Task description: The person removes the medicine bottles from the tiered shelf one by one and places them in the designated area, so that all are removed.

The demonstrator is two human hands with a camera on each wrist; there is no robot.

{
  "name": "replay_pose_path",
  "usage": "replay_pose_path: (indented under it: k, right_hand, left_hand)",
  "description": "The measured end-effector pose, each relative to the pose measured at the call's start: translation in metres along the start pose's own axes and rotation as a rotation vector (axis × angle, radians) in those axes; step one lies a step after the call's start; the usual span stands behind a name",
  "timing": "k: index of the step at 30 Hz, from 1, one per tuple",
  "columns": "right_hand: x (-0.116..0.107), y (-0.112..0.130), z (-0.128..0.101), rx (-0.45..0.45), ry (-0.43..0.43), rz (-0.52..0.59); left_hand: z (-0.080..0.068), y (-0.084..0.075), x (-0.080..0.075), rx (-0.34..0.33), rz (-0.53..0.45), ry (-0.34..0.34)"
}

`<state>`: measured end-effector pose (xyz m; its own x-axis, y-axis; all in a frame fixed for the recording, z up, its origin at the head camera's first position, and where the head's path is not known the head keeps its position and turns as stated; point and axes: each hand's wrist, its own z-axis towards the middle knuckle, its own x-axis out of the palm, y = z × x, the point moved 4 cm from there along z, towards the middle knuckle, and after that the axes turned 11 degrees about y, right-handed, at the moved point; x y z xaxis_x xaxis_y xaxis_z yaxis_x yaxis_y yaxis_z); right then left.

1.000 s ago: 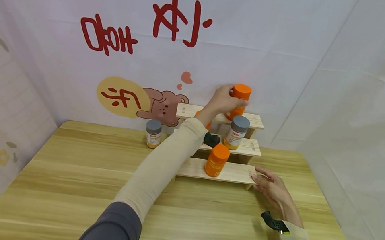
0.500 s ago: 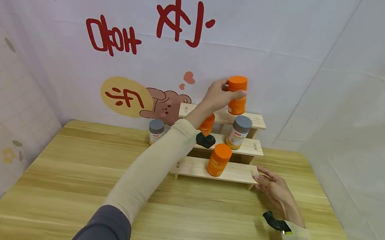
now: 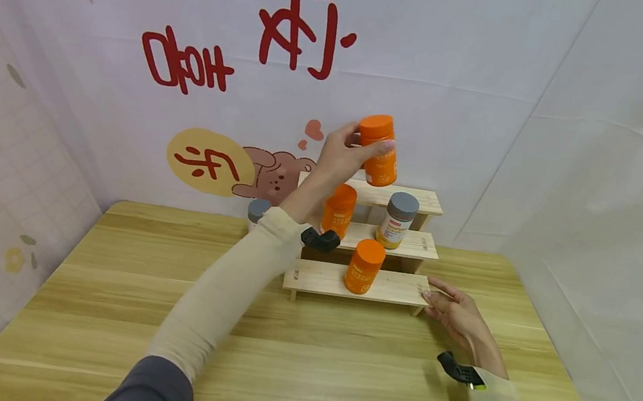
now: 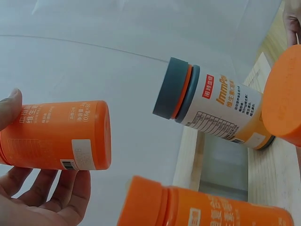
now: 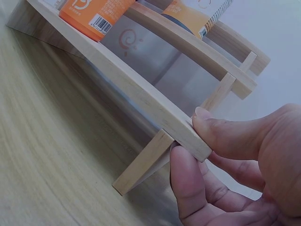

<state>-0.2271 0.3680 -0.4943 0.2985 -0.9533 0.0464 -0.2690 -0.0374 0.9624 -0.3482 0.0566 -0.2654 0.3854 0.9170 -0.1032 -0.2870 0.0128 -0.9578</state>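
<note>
My left hand [image 3: 342,156] grips an orange supplement bottle [image 3: 381,161] by its sides, held tilted in the air above the top tier of a three-tier wooden shelf [image 3: 310,284]. In the left wrist view the thumb and curled fingers wrap the bottle [image 4: 61,136]. At the shelf's lower right end, my right hand [image 3: 458,317] pinches the bottom board [image 5: 183,134] between thumb and fingers. On the middle tier stand another orange bottle [image 3: 339,209] and a grey-capped bottle [image 3: 397,223]. A further orange bottle [image 3: 364,268] stands upright on the bottom tier.
A second grey-capped bottle [image 3: 257,211] stands on the wooden table [image 3: 298,374] left of the shelf, mostly hidden by my left arm. A white printed backdrop [image 3: 460,76] rises directly behind the shelf, with more white sheeting at both sides.
My left hand has lifted the orange bottle off the top tier and carried it left, tilting it. The middle tier's orange bottle has come into fuller view. My right hand stays on the bottom board.
</note>
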Motion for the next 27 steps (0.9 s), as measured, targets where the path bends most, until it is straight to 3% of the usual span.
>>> replay_pose_path:
  k: [11,20,27]
  right_hand:
    - [0.0,0.0,0.002,0.005,-0.001,-0.008]
    - [0.0,-0.002,0.001,0.006,0.003,-0.001]
    - [0.0,-0.001,0.002,0.0,0.006,-0.001]
  left_hand:
    - [-0.024,-0.003,-0.032,0.064,-0.042,-0.064]
    - [-0.055,0.001,-0.05,0.066,-0.146,-0.09]
    - [-0.072,0.005,-0.064,0.08,-0.106,-0.084]
